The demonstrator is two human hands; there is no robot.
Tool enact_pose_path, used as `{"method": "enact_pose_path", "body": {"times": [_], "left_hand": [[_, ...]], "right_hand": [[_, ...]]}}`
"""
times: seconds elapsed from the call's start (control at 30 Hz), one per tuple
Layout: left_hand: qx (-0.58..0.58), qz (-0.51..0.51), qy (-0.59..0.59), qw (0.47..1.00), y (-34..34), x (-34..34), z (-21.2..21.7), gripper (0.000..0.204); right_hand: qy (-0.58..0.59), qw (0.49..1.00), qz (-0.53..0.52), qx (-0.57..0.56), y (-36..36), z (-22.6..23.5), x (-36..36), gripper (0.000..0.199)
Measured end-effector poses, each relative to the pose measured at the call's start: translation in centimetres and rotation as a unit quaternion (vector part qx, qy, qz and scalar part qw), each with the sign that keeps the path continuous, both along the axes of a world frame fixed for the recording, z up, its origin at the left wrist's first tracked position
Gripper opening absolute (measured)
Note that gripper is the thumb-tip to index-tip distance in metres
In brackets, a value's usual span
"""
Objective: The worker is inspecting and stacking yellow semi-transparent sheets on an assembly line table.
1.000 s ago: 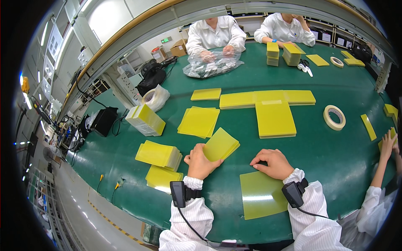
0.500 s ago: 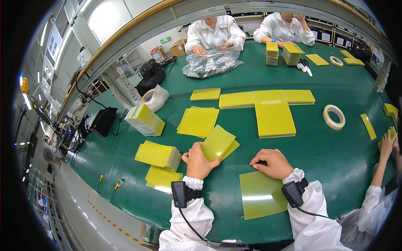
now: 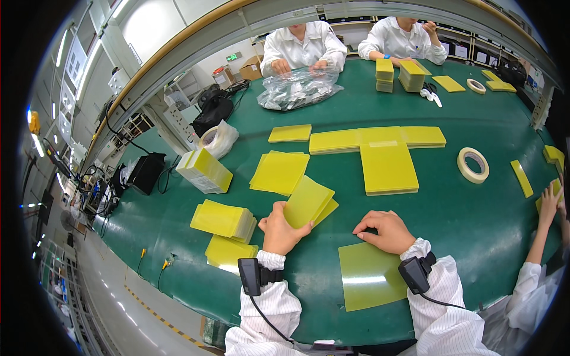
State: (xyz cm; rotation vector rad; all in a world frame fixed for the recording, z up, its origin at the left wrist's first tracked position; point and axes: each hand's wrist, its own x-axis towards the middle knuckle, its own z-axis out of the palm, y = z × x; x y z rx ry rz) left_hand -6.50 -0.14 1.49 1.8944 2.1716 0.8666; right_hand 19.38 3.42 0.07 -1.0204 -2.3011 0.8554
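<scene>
My left hand point(image 3: 280, 230) is closed on a few thin yellow rectangular sheets point(image 3: 306, 203), fanned slightly, thumb at their near edge. Just beyond them lies a loose pile of yellow sheets point(image 3: 279, 172). My right hand point(image 3: 389, 230) hovers at the far edge of a single larger translucent yellow sheet point(image 3: 371, 279); its fingers are curled, thumb and forefinger tips close together, with nothing visible between them. To the left of my left hand are a thick stack of yellow sheets point(image 3: 218, 219) and a lower pile point(image 3: 228, 252) partly behind my wrist.
Farther off lie a row of yellow stacks point(image 3: 335, 141), one wide stack point(image 3: 389, 169) and a tape roll point(image 3: 473, 165). A wrapped block point(image 3: 205, 171) stands left. Two people in white sit across the green table, one at a clear plastic bag point(image 3: 300, 89). Another person's hands point(image 3: 549, 204) work at right.
My left hand and its sheets have shifted very slightly left. My right hand has barely moved. Across the table, one person's hands have shifted on the plastic bag.
</scene>
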Motion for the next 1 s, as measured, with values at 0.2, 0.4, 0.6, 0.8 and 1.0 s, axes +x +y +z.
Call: {"method": "enact_pose_path", "body": {"times": [0.2,0.4,0.6,0.8,1.0], "left_hand": [[0.018,0.003,-0.008,1.0,-0.1,0.0,0.2,0.064],[0.038,-0.069,-0.181,0.98,-0.5,1.7,1.5,0.056],[-0.024,-0.18,-0.32,0.93,-1.2,5.0,0.8,0.052],[-0.107,-0.222,-0.389,0.887,-1.1,5.7,0.0,0.052],[-0.171,-0.2,-0.392,0.881,-1.4,5.8,0.3,0.053]], "right_hand": [[0.002,1.0,0.001,-0.005,0.0,0.0,0.0,0.009],[0.117,0.989,-0.043,-0.075,-0.2,0.7,-0.2,0.009],[0.407,0.886,-0.037,-0.217,-1.3,0.9,-1.8,0.046],[0.442,0.813,0.0,-0.379,-1.4,0.8,-1.9,0.07],[0.391,0.826,-0.036,-0.404,-0.6,0.3,-1.6,0.061]]}}
